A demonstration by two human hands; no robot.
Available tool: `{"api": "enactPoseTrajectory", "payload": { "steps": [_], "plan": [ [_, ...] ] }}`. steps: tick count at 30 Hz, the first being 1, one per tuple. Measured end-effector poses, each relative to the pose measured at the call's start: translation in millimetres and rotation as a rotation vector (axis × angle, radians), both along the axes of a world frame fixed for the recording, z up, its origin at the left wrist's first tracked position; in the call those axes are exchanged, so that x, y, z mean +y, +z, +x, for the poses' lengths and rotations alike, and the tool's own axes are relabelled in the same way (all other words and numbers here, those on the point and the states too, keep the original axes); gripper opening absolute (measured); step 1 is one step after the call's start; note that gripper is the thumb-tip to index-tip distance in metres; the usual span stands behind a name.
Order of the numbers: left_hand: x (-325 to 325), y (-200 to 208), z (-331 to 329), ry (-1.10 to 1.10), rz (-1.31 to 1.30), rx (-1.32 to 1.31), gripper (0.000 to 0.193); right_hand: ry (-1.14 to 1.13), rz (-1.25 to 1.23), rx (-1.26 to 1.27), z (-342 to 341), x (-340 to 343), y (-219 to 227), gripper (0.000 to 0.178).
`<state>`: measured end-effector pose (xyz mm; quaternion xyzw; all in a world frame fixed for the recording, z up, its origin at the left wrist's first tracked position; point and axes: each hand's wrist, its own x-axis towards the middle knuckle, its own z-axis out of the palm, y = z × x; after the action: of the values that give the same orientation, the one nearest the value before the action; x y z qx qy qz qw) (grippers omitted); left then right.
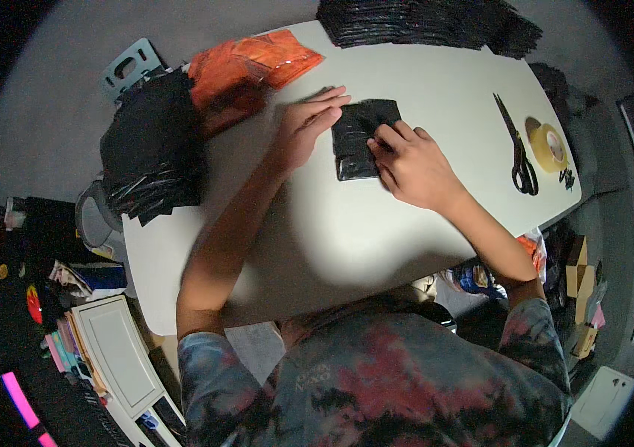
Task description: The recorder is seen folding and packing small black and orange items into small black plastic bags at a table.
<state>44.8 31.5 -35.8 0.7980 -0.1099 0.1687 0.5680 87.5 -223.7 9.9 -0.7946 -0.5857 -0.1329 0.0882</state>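
Note:
A small black plastic packet point(356, 138), glossy and creased, lies flat on the white table point(399, 238) in front of me. My left hand point(306, 127) is at its left edge, fingers stretched out together and the palm turned toward it, holding nothing. On the packet's right side rests my right hand point(415, 162). Its fingers are curled down, and the fingertips and thumb press together on the black plastic. Part of the packet's right side is hidden beneath that hand.
A pile of black plastic bags point(149, 145) and orange packages point(250, 67) occupy the table's left side. Stacked black bags point(421, 22) line the far edge. At the right are black scissors point(519, 153), a tape roll point(549, 147) and small dark bits point(567, 178).

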Motion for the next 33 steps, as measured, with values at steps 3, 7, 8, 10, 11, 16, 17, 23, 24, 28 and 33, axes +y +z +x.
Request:
{"api": "enactPoseTrajectory", "payload": {
  "steps": [3,7,8,10,11,16,17,23,24,28,33],
  "plan": [
    [-2.2,-3.9,0.5,-0.004,-0.086,-0.023,0.037,-0.049,-0.055,0.026,-4.6,2.8,1.0,0.029],
    [-7.3,-1.3,-3.0,0.008,-0.089,-0.019,0.039,-0.032,0.047,0.127,-9.7,-2.1,-4.1,0.031],
    [-7.2,-0.1,-2.7,0.017,-0.096,-0.027,0.039,-0.025,0.077,0.152,-10.8,-0.2,-1.5,0.031],
    [-6.8,2.9,-3.3,0.034,-0.107,0.014,0.038,-0.015,0.020,0.068,-20.4,0.8,7.3,0.031],
    [-6.8,3.0,-3.3,0.011,-0.132,0.008,0.040,-0.018,-0.026,-0.014,-23.3,1.7,12.2,0.031],
    [-9.8,10.5,-5.5,0.047,-0.108,0.069,0.050,-0.014,-0.077,-0.033,-22.2,-0.3,11.7,0.033],
    [-7.7,7.6,-5.0,0.071,-0.139,0.068,0.053,0.008,-0.040,-0.030,-20.9,0.8,13.7,0.034],
    [3.4,-7.2,2.8,0.180,-0.463,-0.122,0.059,-0.279,0.341,0.567,6.6,0.8,91.3,0.051],
    [1.8,-7.5,6.6,0.205,-0.492,-0.122,0.061,-0.303,0.420,0.699,21.3,-2.2,95.9,0.055],
    [2.3,-6.2,10.3,0.232,-0.435,-0.098,0.059,-0.519,0.072,0.661,68.4,-23.6,68.8,0.058],
    [-17.1,28.1,-8.2,0.300,0.083,-0.024,0.055,-0.240,0.135,0.234,41.2,-2.8,29.6,0.044]
  ]
}}
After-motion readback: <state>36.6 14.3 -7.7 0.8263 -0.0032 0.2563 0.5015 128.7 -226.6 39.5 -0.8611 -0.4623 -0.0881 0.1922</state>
